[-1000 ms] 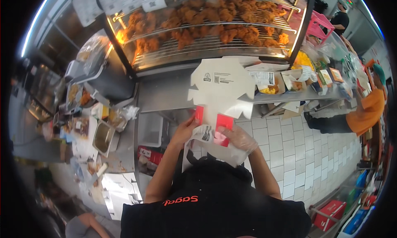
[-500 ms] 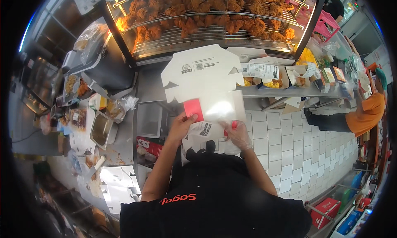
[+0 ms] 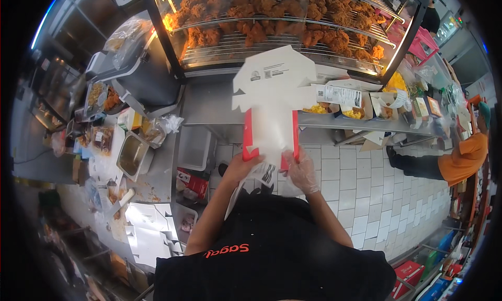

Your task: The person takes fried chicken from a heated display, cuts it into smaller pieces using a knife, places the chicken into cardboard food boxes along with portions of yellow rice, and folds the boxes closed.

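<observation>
Fingers point(image 3: 250, 160) of the bare left hand point(image 3: 238, 170) grip the lower left corner of a partly folded white-and-red cardboard carton point(image 3: 272, 126), and those of the gloved right hand point(image 3: 301, 173) pinch its lower right corner. How far either set wraps beneath the carton is hidden, and the clear plastic glove point(image 3: 309, 182) blurs the right fingertips. The carton's underside is out of sight; only 2 red panels show along its sides. A white printed slip point(image 3: 264, 172) hangs at the carton's near end, between the hands; whether the left hand holds it too, I cannot tell.

Both forearms angle inward to the carton from either side of a black shirt point(image 3: 282, 249), elbows apart, hands nearly level.

The carton spans the gap between the 2 hands and reaches away past the fingertips, its broad notched flap farthest out. Beyond the carton, the upper edge cuts off a heated display cabinet point(image 3: 166, 37) with fried chicken pieces point(image 3: 256, 32). Right of the carton, filled takeaway boxes point(image 3: 370, 108) are partly covered by receipts point(image 3: 340, 95). Farther right, a co-worker in an orange shirt point(image 3: 463, 157) is distorted near the rim.
</observation>
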Motion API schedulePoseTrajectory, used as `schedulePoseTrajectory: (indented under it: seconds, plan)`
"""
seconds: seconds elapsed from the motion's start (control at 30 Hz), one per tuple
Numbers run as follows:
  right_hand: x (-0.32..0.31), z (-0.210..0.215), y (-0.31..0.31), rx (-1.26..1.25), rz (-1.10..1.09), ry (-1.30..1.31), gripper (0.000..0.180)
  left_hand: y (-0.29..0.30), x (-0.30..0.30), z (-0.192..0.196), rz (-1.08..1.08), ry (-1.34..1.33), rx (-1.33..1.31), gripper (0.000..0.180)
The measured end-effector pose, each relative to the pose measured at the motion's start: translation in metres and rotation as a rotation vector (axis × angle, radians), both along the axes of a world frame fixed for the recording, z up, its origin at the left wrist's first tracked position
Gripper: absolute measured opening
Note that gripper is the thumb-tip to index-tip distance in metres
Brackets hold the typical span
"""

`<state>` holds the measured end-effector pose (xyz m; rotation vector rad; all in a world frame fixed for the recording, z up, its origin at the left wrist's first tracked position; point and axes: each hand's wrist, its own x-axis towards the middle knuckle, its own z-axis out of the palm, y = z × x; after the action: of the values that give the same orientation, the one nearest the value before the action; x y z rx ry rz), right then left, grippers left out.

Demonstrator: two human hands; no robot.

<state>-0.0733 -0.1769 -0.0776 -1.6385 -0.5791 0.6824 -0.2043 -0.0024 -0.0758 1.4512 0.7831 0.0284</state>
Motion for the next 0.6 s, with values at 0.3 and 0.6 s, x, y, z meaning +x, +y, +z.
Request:
schedulePoseTrajectory:
  seconds: [0.3, 0.6]
  plan:
    - [0.063, 0.003, -0.010, 0.113, -0.257, 0.249, 0.063, 0.017, -0.030, 0.009, -0.476, 0.013, 0.297, 0.048]
    - [0.061, -0.005, 0.000, 0.008, -0.170, 0.358, 0.035, 0.084, -0.040, -0.017, -0.019, -0.411, -0.369, 0.067]
